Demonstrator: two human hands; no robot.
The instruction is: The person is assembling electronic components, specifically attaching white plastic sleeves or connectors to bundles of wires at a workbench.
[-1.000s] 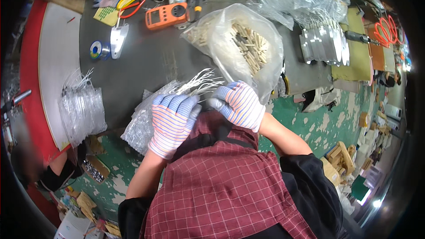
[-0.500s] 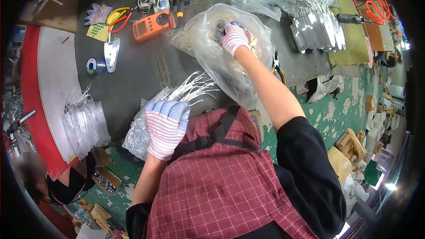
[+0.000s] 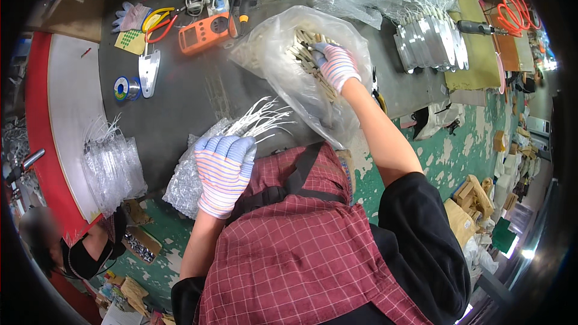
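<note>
My left hand (image 3: 224, 171), in a striped glove with blue-grey fingers, is closed over a bubble-wrapped bundle (image 3: 185, 182) at the table's near edge. White wires (image 3: 260, 121) fan out of the bundle beyond my fingers. My right hand (image 3: 337, 65), gloved alike, reaches into the mouth of a large clear plastic bag (image 3: 280, 84). Cream-coloured slender pieces (image 3: 299, 48) fill the bag, and my right fingers are drawn together among them. Whatever lies between those fingertips is hidden.
Left on the dark table (image 3: 174, 120) are a solder spool (image 3: 125, 88), a white metal plate (image 3: 149, 72), pliers (image 3: 161, 23) and an orange meter (image 3: 205, 34). Metal plates (image 3: 430, 42) in bubble wrap stand back right. Another wired bundle (image 3: 113, 168) sits left. A person (image 3: 90, 247) is lower left.
My right hand has shifted right and slightly nearer within the bag, uncovering more cream pieces. My left hand stays on the bundle.
</note>
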